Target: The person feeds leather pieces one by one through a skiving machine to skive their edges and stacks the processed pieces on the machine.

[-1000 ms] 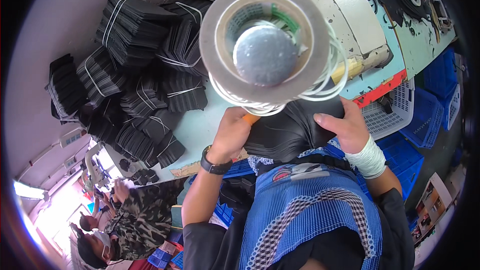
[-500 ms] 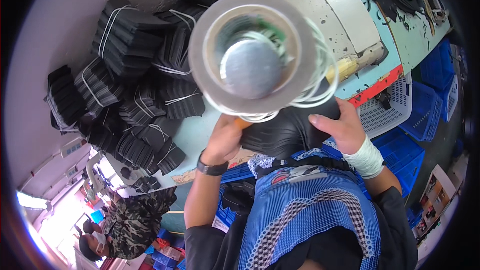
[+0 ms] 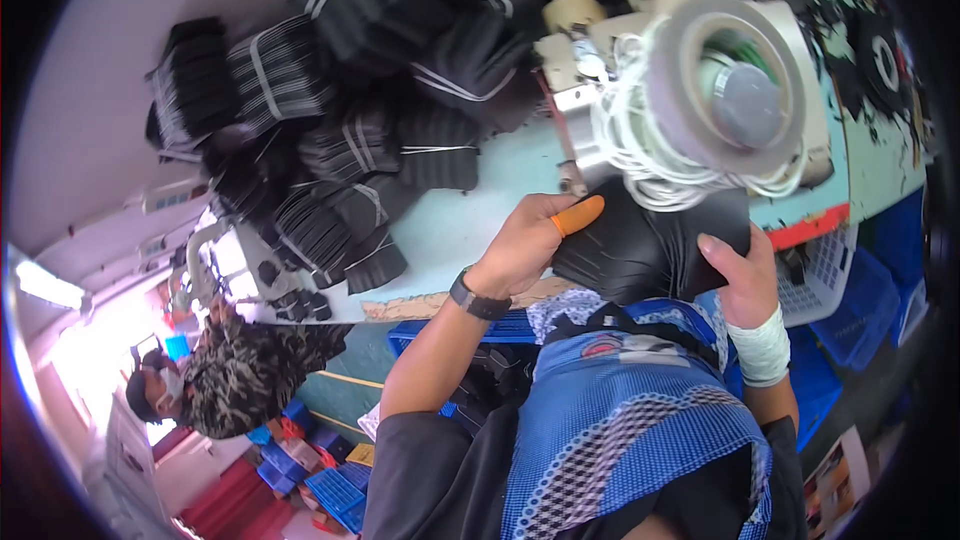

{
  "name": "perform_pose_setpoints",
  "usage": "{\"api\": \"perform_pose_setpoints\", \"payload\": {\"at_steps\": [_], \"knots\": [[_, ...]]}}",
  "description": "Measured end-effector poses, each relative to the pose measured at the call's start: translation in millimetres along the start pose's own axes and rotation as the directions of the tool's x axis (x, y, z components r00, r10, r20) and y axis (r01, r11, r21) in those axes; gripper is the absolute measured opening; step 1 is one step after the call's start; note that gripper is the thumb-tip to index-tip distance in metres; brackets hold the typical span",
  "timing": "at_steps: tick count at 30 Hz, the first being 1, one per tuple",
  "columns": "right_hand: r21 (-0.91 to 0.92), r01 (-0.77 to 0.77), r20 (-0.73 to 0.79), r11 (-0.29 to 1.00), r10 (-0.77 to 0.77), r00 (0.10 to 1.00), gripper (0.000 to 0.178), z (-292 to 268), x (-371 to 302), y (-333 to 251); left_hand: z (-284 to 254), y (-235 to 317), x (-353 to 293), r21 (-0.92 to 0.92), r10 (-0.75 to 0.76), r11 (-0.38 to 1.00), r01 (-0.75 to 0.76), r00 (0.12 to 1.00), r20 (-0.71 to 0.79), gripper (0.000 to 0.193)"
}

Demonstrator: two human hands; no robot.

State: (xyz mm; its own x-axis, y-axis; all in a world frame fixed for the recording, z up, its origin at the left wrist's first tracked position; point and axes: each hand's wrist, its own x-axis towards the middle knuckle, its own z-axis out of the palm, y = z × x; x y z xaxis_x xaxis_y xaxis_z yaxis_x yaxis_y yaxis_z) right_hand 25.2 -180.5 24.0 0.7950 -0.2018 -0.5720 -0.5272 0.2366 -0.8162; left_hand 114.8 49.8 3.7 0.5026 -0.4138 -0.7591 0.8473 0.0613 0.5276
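Observation:
A stack of thin black leather-like sheets lies between my two hands, above the front edge of the bench. My left hand grips its left side, thumb on top in an orange finger cover. On the right edge my right hand is closed round the stack, its thumb pressing the upper face; a white wrap covers that wrist. The sheets fan out in steps along the left, and their undersides are hidden. Just beyond the stack stands a cream machine, partly covered by a coil of white cord and a grey ring.
Banded bundles of black pieces crowd the bench's left and back. Bare pale-green bench top shows between them and the machine. A white basket and blue crates stand at right. A person in camouflage works at far left.
The view has shifted, so the machine and ring appear farther right. The ring covers less of the stack now. Both hands keep hold of the black sheets.

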Motion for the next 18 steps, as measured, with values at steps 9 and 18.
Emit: {"api": "perform_pose_setpoints", "payload": {"at_steps": [9,18], "knots": [[0.141,-0.042,-0.041,0.989,0.048,0.998,0.039,-4,-2,3,-8,-12,13,0.363,0.098,0.924,-0.117,0.993,0.07,0.028],[0.204,-0.038,0.015,0.978,0.036,0.999,0.041,4,4,6,-15,-10,3,0.132,0.06,0.99,-0.058,0.998,-0.013,0.027]]}}
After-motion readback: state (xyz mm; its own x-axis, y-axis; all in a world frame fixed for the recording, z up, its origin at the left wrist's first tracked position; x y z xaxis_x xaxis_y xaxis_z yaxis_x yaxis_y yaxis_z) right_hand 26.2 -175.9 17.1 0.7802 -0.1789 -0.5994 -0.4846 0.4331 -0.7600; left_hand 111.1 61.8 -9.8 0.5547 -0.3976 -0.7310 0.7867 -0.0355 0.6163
